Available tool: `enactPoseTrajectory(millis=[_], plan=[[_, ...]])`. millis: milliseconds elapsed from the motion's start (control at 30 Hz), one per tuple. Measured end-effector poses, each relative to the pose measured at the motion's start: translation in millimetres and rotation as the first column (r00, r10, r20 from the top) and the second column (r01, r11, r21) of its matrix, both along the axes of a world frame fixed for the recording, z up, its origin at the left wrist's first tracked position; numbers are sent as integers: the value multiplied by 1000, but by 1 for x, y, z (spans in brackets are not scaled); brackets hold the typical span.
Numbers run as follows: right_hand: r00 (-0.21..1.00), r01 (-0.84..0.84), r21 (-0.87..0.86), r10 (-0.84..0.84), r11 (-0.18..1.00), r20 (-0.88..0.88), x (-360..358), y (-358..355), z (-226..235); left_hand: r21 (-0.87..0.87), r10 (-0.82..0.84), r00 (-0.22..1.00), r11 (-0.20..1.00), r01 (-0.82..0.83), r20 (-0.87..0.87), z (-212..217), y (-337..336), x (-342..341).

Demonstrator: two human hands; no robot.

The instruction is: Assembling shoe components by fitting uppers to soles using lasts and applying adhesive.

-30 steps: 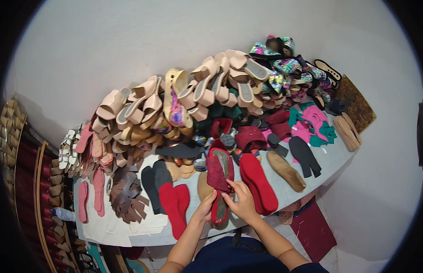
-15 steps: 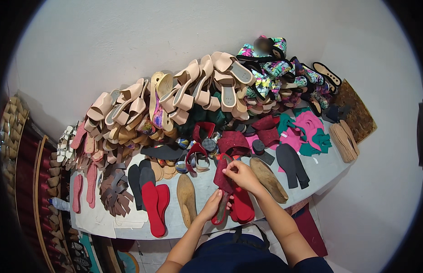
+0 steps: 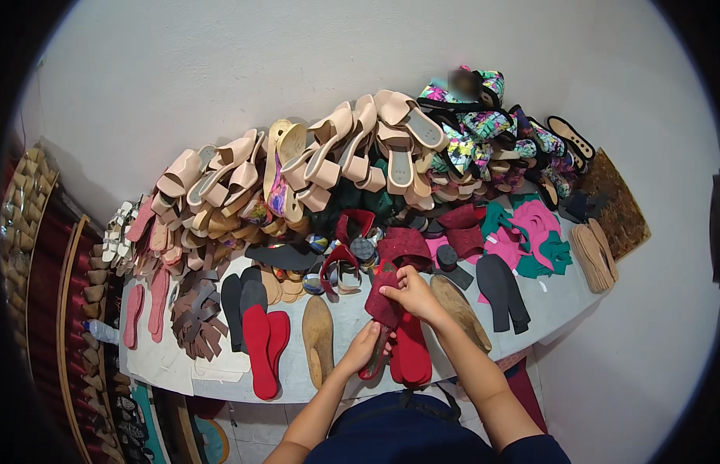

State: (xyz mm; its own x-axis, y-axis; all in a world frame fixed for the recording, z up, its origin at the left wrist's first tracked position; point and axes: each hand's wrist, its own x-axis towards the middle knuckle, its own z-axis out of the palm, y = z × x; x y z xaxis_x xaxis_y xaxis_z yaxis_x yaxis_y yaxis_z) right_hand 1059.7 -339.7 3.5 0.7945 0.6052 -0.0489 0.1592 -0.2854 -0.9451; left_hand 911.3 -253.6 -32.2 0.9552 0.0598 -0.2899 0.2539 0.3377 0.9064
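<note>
Near the table's front edge I hold a dark red sandal [image 3: 383, 303] with a broad upper. My left hand [image 3: 360, 349] is closed around its narrow lower end. My right hand [image 3: 419, 297] pinches the upper's right edge, thumb on its face and fingers behind. What lies inside the upper is mostly hidden. Beside the sandal, partly under my right forearm, are bright red soles [image 3: 412, 354]. A worn wooden shoe last [image 3: 318, 340] lies left of my hands, and another last [image 3: 457, 309] lies to the right, partly behind my right arm.
A long heap of beige heeled sandals [image 3: 325, 166] and patterned sandals [image 3: 483, 124] lines the wall. Red soles [image 3: 258, 352], brown strips [image 3: 199, 321] and pink soles [image 3: 133, 317] lie left. Black soles [image 3: 503, 294], pink and green scraps [image 3: 538, 232] and tan soles [image 3: 593, 259] lie right.
My right fingers have shifted to the upper's right edge, with the thumb now on its face. My left hand keeps its hold. The view has shifted slightly.
</note>
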Motion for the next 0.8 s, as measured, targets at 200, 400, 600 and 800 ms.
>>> enactPoseTrajectory(millis=[200, 400, 600, 800], plan=[[996, -58, -133, 65, 989, 53, 5, 4, 13, -22, -15, 1000, 1000, 15, -15, -11, -1, 4], [916, -242, 145, 276, 959, -292, 17, 4, 53, -265, -46, 999, 963, 49, 17, 1, 1, 6], [976, -213, -21, 212, 977, -55, 26, 15, 60, -452, -79, 995, 886, 100, 65, 19, 3, 5], [960, -248, -36, 251, 968, 128, 30, 18, 55, -607, -110, 989, 781, 147, 98, 15, 6, 1]])
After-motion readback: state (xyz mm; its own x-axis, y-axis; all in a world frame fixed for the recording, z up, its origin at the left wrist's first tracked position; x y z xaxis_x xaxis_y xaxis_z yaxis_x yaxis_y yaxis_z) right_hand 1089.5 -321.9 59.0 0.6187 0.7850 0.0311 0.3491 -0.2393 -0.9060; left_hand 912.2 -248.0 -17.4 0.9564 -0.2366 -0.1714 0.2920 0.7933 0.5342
